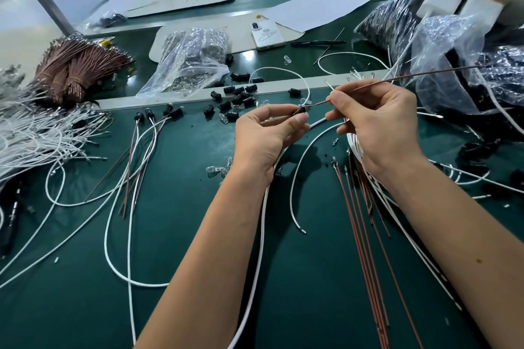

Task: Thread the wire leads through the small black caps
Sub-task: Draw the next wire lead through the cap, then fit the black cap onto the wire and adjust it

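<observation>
My left hand (266, 136) pinches a small black cap (301, 110) between thumb and fingertips above the green table. A white wire (261, 224) hangs from that hand down toward me. My right hand (380, 125) pinches a thin brown wire lead (397, 79) whose near tip meets the cap; its far end stretches up and right. Loose black caps (236, 98) lie scattered just behind the hands. Several finished caps with wires (147, 115) lie to the left.
Brown wire bundles (76, 68) and a heap of white wires (34, 133) sit at the left. Clear bags of metal parts (192, 59), a phone (266, 34), a pen (317, 43) and black-filled bags (465, 65) stand behind. Brown leads (365, 235) lie under my right forearm.
</observation>
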{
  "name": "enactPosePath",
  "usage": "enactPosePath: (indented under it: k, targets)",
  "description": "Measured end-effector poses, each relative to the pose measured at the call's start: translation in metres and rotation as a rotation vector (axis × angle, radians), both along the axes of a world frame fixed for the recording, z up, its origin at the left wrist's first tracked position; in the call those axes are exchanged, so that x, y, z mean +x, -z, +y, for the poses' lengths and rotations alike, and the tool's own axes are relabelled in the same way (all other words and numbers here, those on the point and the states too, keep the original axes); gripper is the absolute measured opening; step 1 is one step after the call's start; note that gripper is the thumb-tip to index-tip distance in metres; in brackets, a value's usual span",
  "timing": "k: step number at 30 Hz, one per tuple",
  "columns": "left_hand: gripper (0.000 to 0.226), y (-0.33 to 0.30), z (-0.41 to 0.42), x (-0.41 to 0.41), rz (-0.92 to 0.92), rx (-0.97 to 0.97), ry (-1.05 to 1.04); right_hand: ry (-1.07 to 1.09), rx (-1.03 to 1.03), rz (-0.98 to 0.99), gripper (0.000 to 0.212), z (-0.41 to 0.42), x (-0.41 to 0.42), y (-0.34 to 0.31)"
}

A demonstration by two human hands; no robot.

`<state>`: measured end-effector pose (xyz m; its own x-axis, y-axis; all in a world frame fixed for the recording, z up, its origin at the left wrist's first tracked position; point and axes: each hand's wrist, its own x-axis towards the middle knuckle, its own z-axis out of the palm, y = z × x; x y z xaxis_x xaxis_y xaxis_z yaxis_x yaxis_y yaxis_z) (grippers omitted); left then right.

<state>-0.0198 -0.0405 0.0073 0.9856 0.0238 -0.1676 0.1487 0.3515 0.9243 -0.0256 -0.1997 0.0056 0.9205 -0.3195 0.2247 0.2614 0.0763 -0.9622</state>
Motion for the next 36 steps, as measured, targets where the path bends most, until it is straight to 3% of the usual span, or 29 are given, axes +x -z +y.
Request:
enactPosePath:
  k: [14,22,33,36]
  targets:
    - [0.021,0.001,-0.005,-0.002,-0.090,0.046,0.009,0.007,0.003,-0.005,0.008,0.004,-0.003,0.000]
    - [0.018,0.000,-0.011,-0.007,-0.139,0.073,0.001,-0.013,0.195,0.035,0.010,0.003,-0.002,-0.001]
    - [0.022,0.003,-0.009,-0.004,-0.236,0.179,-0.055,-0.081,-0.133,0.041,0.008,0.002,-0.001,0.005]
    - [0.021,0.003,-0.009,-0.003,-0.210,0.149,-0.038,-0.062,-0.140,0.068,0.007,0.000,0.000,0.007]
